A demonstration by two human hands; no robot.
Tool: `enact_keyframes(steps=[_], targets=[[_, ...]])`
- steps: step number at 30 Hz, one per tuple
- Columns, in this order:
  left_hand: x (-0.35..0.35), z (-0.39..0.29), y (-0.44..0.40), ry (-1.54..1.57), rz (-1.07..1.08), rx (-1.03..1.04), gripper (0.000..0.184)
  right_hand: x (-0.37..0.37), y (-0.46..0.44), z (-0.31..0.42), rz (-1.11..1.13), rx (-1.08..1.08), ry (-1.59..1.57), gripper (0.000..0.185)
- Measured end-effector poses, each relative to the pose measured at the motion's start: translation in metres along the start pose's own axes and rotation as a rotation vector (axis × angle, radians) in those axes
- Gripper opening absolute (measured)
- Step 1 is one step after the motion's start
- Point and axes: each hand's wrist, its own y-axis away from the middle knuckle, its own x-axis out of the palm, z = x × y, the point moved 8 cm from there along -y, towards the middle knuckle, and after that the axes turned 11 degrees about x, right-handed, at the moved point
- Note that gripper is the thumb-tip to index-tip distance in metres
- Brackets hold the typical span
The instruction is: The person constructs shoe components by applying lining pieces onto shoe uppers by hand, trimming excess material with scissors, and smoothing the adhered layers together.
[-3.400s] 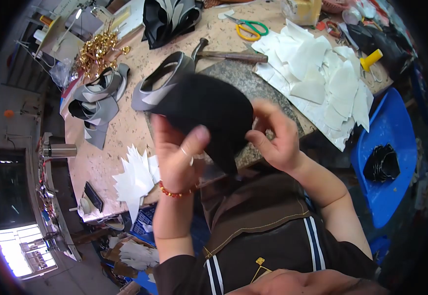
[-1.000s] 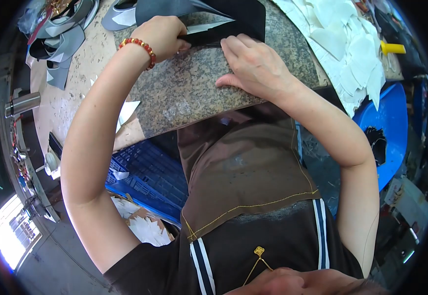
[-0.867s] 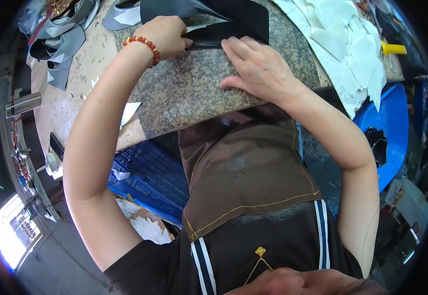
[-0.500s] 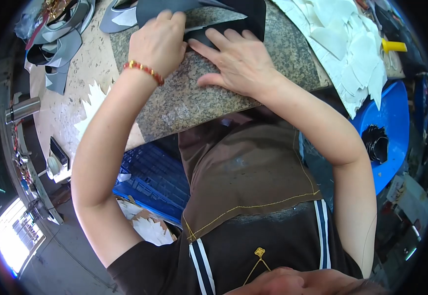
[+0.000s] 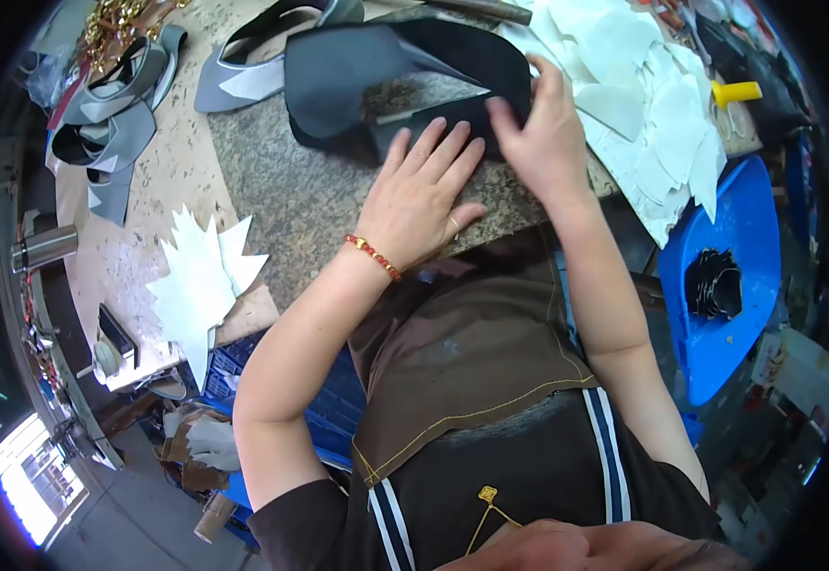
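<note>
A black looped piece [image 5: 334,81] with an opening in its middle lies on the speckled stone slab [image 5: 291,205]. My left hand [image 5: 419,195], with a red bead bracelet at the wrist, rests at the near edge of the piece, its fingers spread and pointing away from me. At the right end of the piece, my right hand [image 5: 548,133] has its thumb on the near side and its fingers bent around the outer edge. A strip of white shows inside the opening.
Grey looped pieces [image 5: 243,81] lie behind and left. White jagged sheets [image 5: 196,285] are at the left front, a pile of white pieces [image 5: 638,95] at the right. A hammer handle [image 5: 481,9] lies behind; a blue basin [image 5: 729,257] stands right.
My left hand has moved right along the near edge, and its fingers are spread. My right hand has gone from the near edge to the right end. More of the table's far side shows.
</note>
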Motion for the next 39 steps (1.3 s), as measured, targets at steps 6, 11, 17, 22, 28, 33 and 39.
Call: enact_keyframes(steps=[6, 11, 17, 22, 28, 33, 39], targets=[[0.011, 0.034, -0.052, 0.001, 0.009, -0.321, 0.032, 0.009, 0.007, -0.03, 0.118, -0.02, -0.032, 0.046], [0.019, 0.067, -0.07, 0.04, -0.157, -0.435, 0.022, 0.005, 0.013, -0.022, 0.107, -0.093, -0.04, 0.052], [-0.006, 0.03, -0.053, 0.277, -0.333, -0.14, 0.037, 0.008, 0.02, -0.011, 0.46, 0.004, -0.27, 0.054], [-0.012, -0.021, 0.023, 1.31, -0.38, -0.222, 0.067, 0.012, 0.015, 0.034, 0.998, -0.067, -0.812, 0.04], [-0.012, -0.078, 0.046, 0.66, -0.012, -0.13, 0.053, 0.116, -0.025, 0.08, 0.726, -0.215, -0.538, 0.043], [-0.018, -0.061, 0.063, 0.867, -0.411, -0.242, 0.021, 0.169, -0.053, 0.096, 0.418, -0.307, -0.242, 0.05], [-0.011, -0.055, 0.132, 2.088, -1.004, -0.364, 0.031, 0.134, -0.109, 0.055, 0.448, -0.148, -0.257, 0.04]])
